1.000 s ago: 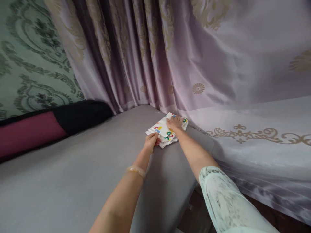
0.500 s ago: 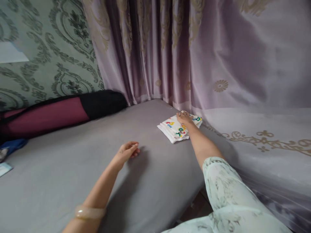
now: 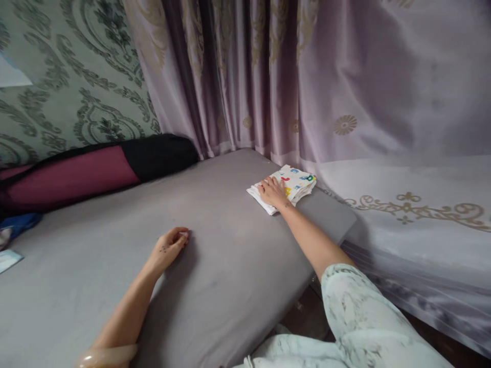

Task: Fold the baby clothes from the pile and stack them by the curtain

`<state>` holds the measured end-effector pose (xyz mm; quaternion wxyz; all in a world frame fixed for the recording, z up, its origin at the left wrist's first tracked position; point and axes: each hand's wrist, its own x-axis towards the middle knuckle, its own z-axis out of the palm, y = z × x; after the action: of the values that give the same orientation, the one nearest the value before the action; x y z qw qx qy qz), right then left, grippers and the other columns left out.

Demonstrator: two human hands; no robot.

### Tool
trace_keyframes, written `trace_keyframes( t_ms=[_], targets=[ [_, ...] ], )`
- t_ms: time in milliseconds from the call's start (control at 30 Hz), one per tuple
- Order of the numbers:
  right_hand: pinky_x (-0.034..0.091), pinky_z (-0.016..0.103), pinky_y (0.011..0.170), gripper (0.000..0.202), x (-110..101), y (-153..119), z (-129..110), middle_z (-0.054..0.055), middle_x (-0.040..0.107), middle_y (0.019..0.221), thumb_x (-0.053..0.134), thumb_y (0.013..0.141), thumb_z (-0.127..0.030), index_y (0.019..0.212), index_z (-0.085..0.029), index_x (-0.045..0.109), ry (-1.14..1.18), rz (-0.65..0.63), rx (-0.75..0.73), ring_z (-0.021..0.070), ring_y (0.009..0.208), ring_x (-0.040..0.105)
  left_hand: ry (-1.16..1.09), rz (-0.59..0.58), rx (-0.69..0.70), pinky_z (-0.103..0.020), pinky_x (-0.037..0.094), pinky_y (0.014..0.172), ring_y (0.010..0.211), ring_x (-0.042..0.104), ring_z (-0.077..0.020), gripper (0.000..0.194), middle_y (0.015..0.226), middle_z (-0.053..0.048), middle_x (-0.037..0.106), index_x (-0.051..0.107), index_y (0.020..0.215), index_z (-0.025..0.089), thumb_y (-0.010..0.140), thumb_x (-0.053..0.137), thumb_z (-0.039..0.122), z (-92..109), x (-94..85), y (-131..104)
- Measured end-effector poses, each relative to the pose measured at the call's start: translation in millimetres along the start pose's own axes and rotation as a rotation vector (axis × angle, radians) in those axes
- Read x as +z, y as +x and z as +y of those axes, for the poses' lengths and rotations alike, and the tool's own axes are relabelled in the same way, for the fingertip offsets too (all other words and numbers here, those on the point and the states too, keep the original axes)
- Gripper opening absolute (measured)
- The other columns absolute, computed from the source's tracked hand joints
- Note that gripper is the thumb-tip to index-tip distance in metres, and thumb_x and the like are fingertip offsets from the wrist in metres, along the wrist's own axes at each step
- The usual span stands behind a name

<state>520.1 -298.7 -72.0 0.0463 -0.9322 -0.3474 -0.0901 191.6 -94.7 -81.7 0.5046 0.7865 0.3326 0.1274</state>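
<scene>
A stack of folded white cloth [image 3: 297, 179] with a colourful print lies near the far right corner of the grey-covered bed [image 3: 215, 286]. My right hand [image 3: 273, 192] rests flat on top of its left part, fingers spread, covering some of the print. To the left and nearer to me, my left hand [image 3: 169, 248] hovers low over the grey sheet, its fingers loosely curled and apart from the cloth. I see nothing held in it, though the palm side is hidden.
Along the wall lies a long maroon and black bag [image 3: 76, 176]. Blue fabric [image 3: 21, 225] and a pale flat packet [image 3: 8, 259] are at the left edge. Purple curtains [image 3: 245, 76] hang behind the bed and along its right side.
My right hand has slid left across the top of the folded cloth and its fingers have flattened out. My left hand has moved left, farther from the stack.
</scene>
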Motion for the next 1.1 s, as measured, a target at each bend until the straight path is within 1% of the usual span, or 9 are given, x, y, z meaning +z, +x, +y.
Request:
trace_keyframes(
  t_ms=[200,300,400,567,700,800,900,1000,1100],
  targets=[
    [0.019,0.054,0.112,0.051,-7,8,13,0.009,0.057,0.134,0.015,0.101,-0.035,0.121,-0.022,0.06,0.147,-0.098,-0.025,0.0244,0.13,0.041,0.054,-0.034,0.087,-0.029,0.043,0.064,0.069,0.059,-0.0188,0.053,0.07,-0.001,0.064,0.062,0.099,0.018,0.066,0.055,0.058,-13,-0.1,7],
    [0.02,0.048,0.112,0.048,-6,5,14,0.011,0.055,0.136,0.018,0.1,-0.033,0.125,-0.018,0.057,0.129,-0.064,-0.005,0.0236,0.131,0.04,0.039,-0.024,0.104,-0.028,0.042,0.063,0.066,0.058,-0.0174,0.049,0.069,0.0,0.062,0.062,0.097,0.018,0.066,0.054,0.055,-17,1.3,9],
    [0.017,0.05,0.113,0.046,-5,0,8,0.013,0.051,0.14,0.025,0.099,-0.032,0.129,-0.014,0.055,0.036,-0.003,-0.012,0.0265,0.133,0.037,0.05,-0.012,0.122,-0.027,0.041,0.062,0.065,0.056,-0.0162,0.045,0.069,0.001,0.062,0.062,0.097,0.018,0.069,0.053,0.052,-19,3.8,9],
    [0.021,0.056,0.109,0.047,-10,-4,-14,0.017,0.052,0.138,0.025,0.1,-0.034,0.123,-0.013,0.059,0.004,-0.011,-0.007,0.0298,0.132,0.038,0.065,-0.005,0.103,-0.025,0.039,0.057,0.059,0.052,-0.0137,0.034,0.066,0.002,0.059,0.063,0.096,0.017,0.073,0.052,0.039,-10,6.6,7],
    [0.022,0.056,0.111,0.043,-10,-8,-56,0.018,0.046,0.144,0.034,0.098,-0.032,0.13,-0.013,0.056,0.024,0.046,-0.142,0.031,0.135,0.036,0.113,0.014,0.074,-0.023,0.04,0.058,0.06,0.053,-0.0132,0.024,0.065,0.002,0.061,0.068,0.093,0.017,0.078,0.051,0.026,1,10.6,3],
    [0.028,0.051,0.11,0.044,-3,-10,-103,0.017,0.043,0.147,0.039,0.096,-0.03,0.134,-0.013,0.054,0.105,-0.015,-0.299,0.0304,0.134,0.039,0.103,0.029,0.072,-0.022,0.044,0.066,0.071,0.059,-0.0135,0.02,0.072,0.0,0.066,0.07,0.087,0.017,0.079,0.052,0.017,5,13.9,3],
    [0.034,0.039,0.108,0.045,7,-9,-158,0.017,0.044,0.146,0.041,0.095,-0.029,0.134,-0.012,0.055,0.217,-0.084,-0.444,0.0271,0.132,0.044,-0.011,0.031,0.011,-0.021,0.045,0.067,0.068,0.058,-0.0116,0.017,0.07,0.0,0.066,0.071,0.085,0.015,0.081,0.054,0.016,4,12.8,7],
    [0.034,0.031,0.108,0.043,15,-14,-212,0.016,0.05,0.142,0.042,0.094,-0.026,0.131,-0.01,0.057,0.309,-0.13,-0.537,0.023,0.131,0.046,-0.232,0.088,-0.109,-0.018,0.043,0.058,0.055,0.052,-0.0075,0.016,0.063,0.002,0.061,0.068,0.086,0.014,0.086,0.053,0.02,-1,3.9,9],
    [0.038,0.036,0.105,0.041,16,-25,-255,0.013,0.052,0.14,0.042,0.094,-0.029,0.128,-0.014,0.059,0.327,-0.221,-0.538,0.0249,0.127,0.05,-0.362,0.111,-0.188,-0.016,0.039,0.05,0.048,0.049,-0.0047,0.014,0.061,0.003,0.059,0.064,0.085,0.013,0.088,0.051,0.016,-8,-14.8,5]
  ],
)
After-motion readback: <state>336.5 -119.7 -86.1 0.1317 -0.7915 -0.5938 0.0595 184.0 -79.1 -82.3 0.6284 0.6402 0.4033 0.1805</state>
